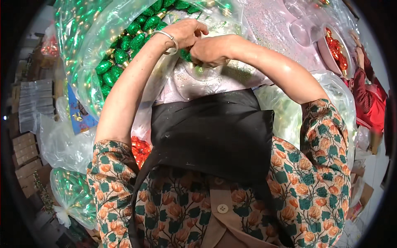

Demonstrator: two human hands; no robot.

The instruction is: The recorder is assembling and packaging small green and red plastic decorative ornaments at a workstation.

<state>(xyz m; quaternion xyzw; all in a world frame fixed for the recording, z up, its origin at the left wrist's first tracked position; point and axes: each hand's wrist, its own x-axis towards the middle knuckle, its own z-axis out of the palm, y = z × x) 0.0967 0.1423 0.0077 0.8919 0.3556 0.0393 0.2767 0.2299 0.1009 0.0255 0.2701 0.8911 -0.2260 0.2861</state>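
Observation:
Both of my hands meet over the glitter-dusted work surface (pixel 198 87). My right hand (pixel 213 50) is closed, its fingers curled around a green glittered bulb ornament (pixel 185 55) that shows only in part. My left hand (pixel 186 33), with a bracelet (pixel 170 46) at the wrist, is closed just above the ornament; what its fingertips pinch is hidden behind the right hand. To the left, close to my left forearm, lies a heap of green glittered ornaments (pixel 120 58) with gold caps, in a clear plastic bag (pixel 89 25).
At the right, a pink bowl (pixel 326 53) holds red ornaments (pixel 337 51); beside it stands a clear container (pixel 304 31). A co-worker's red sleeve (pixel 364 97) shows at the far right. Clear bags (pixel 285 111), red ornaments (pixel 140 151), a tied green bag (pixel 74 194) and cartons (pixel 27 151) surround me.

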